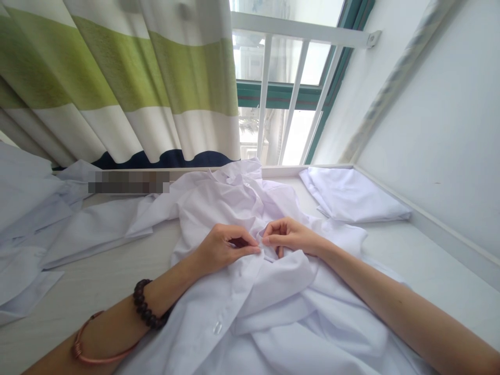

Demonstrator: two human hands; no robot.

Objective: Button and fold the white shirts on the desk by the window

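Observation:
A white garment with a collar and a buttoned front, like a shirt or lab coat (269, 302), lies spread out in front of me, its collar end toward the window. My left hand (230, 247) pinches the edge of its front opening between thumb and fingers. Close beside it, my right hand (287, 237) pinches the same edge, fingers curled. Any button between the fingertips is too small to make out. Lower on the front, a pale button (217, 327) shows. Dark beads (146, 304) and a copper-coloured bangle (103, 359) circle my left wrist and forearm.
A folded white garment (351, 194) rests at the back right by the wall. More white garments (27, 208) are heaped at the left. Behind stand a green-striped curtain (156, 73) and white window bars (265, 94). A raised ledge (281, 169) borders the white surface.

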